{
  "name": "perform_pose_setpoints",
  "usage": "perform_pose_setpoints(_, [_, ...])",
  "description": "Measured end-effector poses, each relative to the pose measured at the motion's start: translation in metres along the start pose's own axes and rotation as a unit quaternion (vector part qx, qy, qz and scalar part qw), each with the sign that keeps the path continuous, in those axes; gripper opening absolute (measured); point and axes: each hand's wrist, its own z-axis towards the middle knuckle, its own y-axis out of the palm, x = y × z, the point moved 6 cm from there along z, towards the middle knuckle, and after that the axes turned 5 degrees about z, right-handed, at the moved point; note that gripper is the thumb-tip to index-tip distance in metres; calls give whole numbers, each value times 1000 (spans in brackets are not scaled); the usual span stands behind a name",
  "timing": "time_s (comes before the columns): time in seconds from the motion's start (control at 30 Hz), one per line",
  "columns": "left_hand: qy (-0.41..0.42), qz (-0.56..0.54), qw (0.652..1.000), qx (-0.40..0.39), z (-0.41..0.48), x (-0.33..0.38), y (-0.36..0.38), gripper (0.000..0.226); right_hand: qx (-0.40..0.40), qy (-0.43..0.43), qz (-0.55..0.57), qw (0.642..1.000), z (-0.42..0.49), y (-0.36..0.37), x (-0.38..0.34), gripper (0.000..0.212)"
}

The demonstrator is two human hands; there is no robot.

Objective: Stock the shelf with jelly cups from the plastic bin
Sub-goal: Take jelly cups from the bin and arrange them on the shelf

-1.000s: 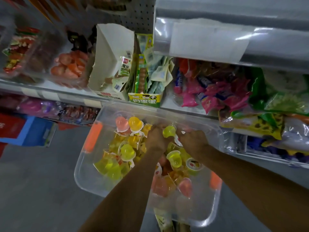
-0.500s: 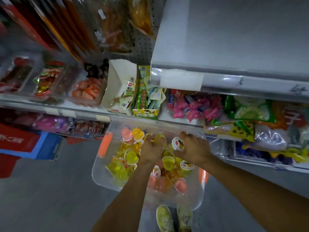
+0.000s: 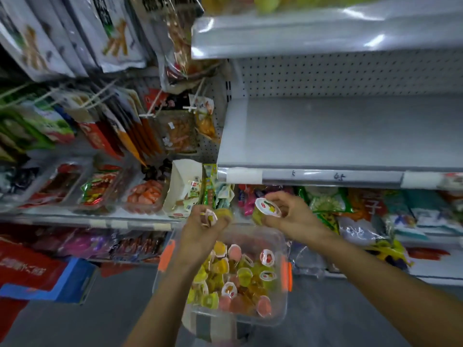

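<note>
A clear plastic bin with orange handles (image 3: pixel 281 311) is seen low in the middle, in front of the shelves. Many small jelly cups (image 3: pixel 238 279) in yellow, green, pink and orange are piled inside it.

Both hands are held up above the far edge of the bin, a little apart. The left hand (image 3: pixel 198 229) is curled round a small bunch of cups (image 3: pixel 213 216). A pink-edged lid and a yellow cup can be made out there, but the bunch is blurred and cannot be counted. The right hand (image 3: pixel 293 219) is closed on one yellow-green jelly cup with a white lid (image 3: pixel 266 211). It is pinched between the thumb and the fingers, and its lid is tipped toward the camera. A fruit picture is printed on that lid.

A wide grey metal shelf (image 3: pixel 338 131) is seen above the hands, with a clear price strip (image 3: pixel 325 176) along its front edge. The held cups are below that strip and are not touching the shelf.

Under it, pink, green and yellow snack bags (image 3: pixel 325 201) are packed together. A white open cardboard box (image 3: pixel 185 186) is stood just left of the hands. Flat snack packs (image 3: pixel 117 33) are hung higher up on the left.
</note>
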Motion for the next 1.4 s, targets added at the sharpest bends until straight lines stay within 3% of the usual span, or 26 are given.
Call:
perform_pose_setpoints(0.1, [69, 24, 997, 5, -9, 51, -12, 26, 29, -37, -4, 999, -12, -23, -40, 46])
perform_pose_setpoints(0.33, [199, 87, 976, 15, -15, 166, -30, 54, 78, -156, -6, 985, -29, -78, -137, 29])
perform_pose_setpoints(0.7, [324, 41, 943, 62, -50, 302, -44, 27, 134, -282, -3, 950, -48, -169, -238, 19])
perform_pose_setpoints(1.07, [391, 49, 916, 69, -37, 402, 2, 35, 231, -290, -17, 929, -26, -285, -277, 20])
perform_pose_setpoints(1.2, [409, 62, 907, 83, -22, 444, 9, 49, 263, -290, -24, 920, 11, -320, -293, 24])
perform_pose_setpoints(1.4, [387, 78, 915, 83, 21, 492, 20, 48, 269, -257, -58, 926, 99, -358, -303, 35])
